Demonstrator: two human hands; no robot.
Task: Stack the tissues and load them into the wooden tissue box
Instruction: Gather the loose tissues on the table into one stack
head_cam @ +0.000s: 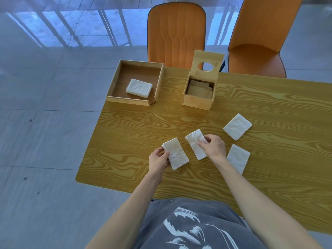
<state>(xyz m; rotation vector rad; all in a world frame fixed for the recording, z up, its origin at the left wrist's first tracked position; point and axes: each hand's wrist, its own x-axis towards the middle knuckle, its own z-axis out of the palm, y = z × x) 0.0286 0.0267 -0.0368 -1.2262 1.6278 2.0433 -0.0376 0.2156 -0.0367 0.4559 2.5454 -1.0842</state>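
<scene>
Fingers of the left hand (159,159) pinch a folded tissue (177,154) near the tabletop's (125,141) front edge, while the right hand (213,146) grips a second tissue (195,143) just beside it, with the open wooden tissue box (197,97) toward the back edge.

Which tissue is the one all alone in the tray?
Find the open wooden tray at the table's far left corner, left of the tissue box. The folded white tissue lies inside it, the only one not on the bare tabletop.
</scene>
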